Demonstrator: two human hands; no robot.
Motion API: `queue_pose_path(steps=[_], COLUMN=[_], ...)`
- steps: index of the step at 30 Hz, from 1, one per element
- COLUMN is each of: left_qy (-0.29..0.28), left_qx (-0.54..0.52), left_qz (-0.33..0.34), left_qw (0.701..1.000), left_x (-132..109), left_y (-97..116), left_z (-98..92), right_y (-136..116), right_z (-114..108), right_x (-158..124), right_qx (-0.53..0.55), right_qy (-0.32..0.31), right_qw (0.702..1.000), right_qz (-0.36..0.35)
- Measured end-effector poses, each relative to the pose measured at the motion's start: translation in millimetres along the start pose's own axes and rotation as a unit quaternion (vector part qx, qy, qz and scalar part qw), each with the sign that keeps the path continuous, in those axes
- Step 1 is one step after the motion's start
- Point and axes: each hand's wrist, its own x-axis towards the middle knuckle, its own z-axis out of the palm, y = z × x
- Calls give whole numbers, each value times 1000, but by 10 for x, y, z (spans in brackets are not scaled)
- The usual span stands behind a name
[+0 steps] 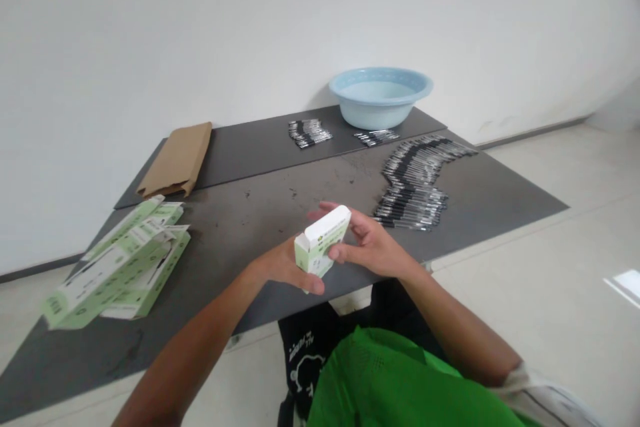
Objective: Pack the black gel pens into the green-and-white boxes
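A small white and green carton (323, 238) is held between both hands above the near edge of the dark grey mat (260, 213). My left hand (290, 268) grips its lower end, thumb along the bottom. Around its right side my right hand (367, 243) has its fingers wrapped. The carton's top is closed and it tilts up to the right. A long spread of black and clear pens (415, 177) lies to the right of my hands.
A pile of flat green and white carton blanks (123, 260) lies at the left. A brown paper bag (177, 159) lies behind it. A light blue basin (379, 96) stands at the back by the wall, with two small pen heaps (309, 132) in front of it.
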Motion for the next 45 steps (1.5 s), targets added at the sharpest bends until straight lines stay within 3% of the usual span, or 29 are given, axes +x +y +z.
queue_pose_path(steps=[2, 3, 4, 6, 9, 12, 22, 29, 34, 40, 45], left_qy=[59, 94, 126, 180, 230, 244, 234, 246, 262, 257, 252], left_qx=[13, 17, 17, 2, -29, -36, -85, -50, -16, 158, 270], left_qz=[25, 43, 61, 87, 115, 124, 86, 90, 109, 136, 152], left_qw=[998, 995, 990, 980, 966, 961, 965, 964, 959, 944, 917], left_x=[2, 9, 21, 51, 96, 123, 95, 96, 105, 51, 27], left_y=[-48, -77, -106, -158, -209, -245, -374, -186, -221, -303, -298], left_z=[-41, -69, -97, -143, -172, -180, -282, -87, 65, 109, 167], right_y=[-15, -21, -26, -23, 14, 62, 109, 87, 21, -362, -783], right_z=[-253, -415, -591, -937, -1310, -1449, -1476, -1485, -1445, -1212, -907], right_x=[-221, -361, -510, -790, -1057, -1116, -884, -805, -750, -815, -878], right_qx=[-143, -241, -354, -446, -515, -561, -613, -602, -591, -571, -429], right_qy=[61, 99, 143, 184, 165, 106, -2, -18, -30, 14, 161], right_qw=[987, 965, 923, 875, 840, 821, 789, 794, 801, 819, 889], right_qz=[-31, -43, -50, -42, -26, -8, 31, 77, 89, 56, -2])
